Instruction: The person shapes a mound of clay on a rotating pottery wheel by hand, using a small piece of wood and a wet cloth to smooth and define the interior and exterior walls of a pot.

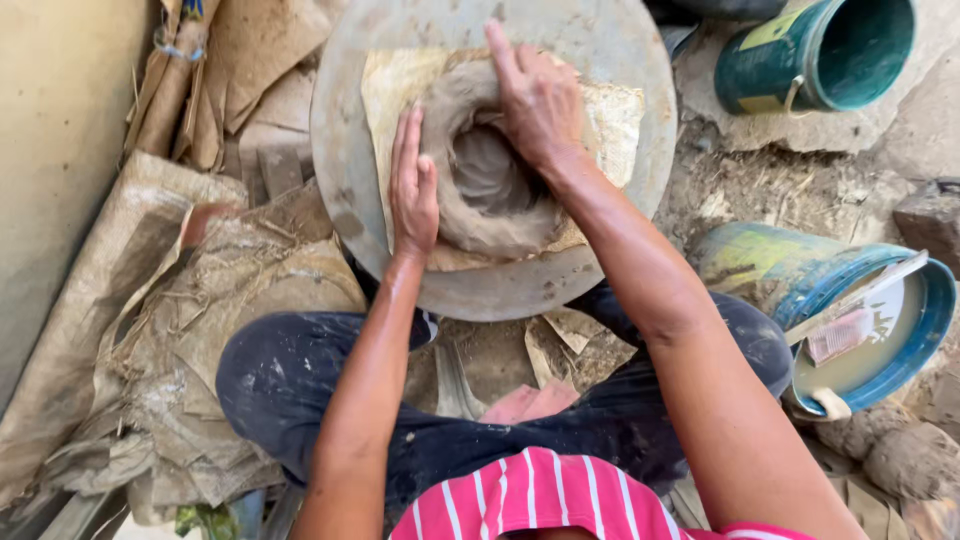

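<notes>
The thick-walled, hollow clay lump (pixel 490 175) sits mid-disc on the round wheel (pixel 640 130). Left hand (pixel 413 190), fingers flat and together, braces its outer wall; right hand (pixel 540 100) lies spread over the far rim. Uneven pressure could likely push the soft wall off-centre or collapse it

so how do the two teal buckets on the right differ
The upper bucket lies tipped on its side, mouth open and dark inside with nothing visible. The lower bucket stands tilted, holds pale liquid, and has a flat strip and a pinkish comb-like tool across it. Both are teal with yellowish labels, on rough ground.
</notes>
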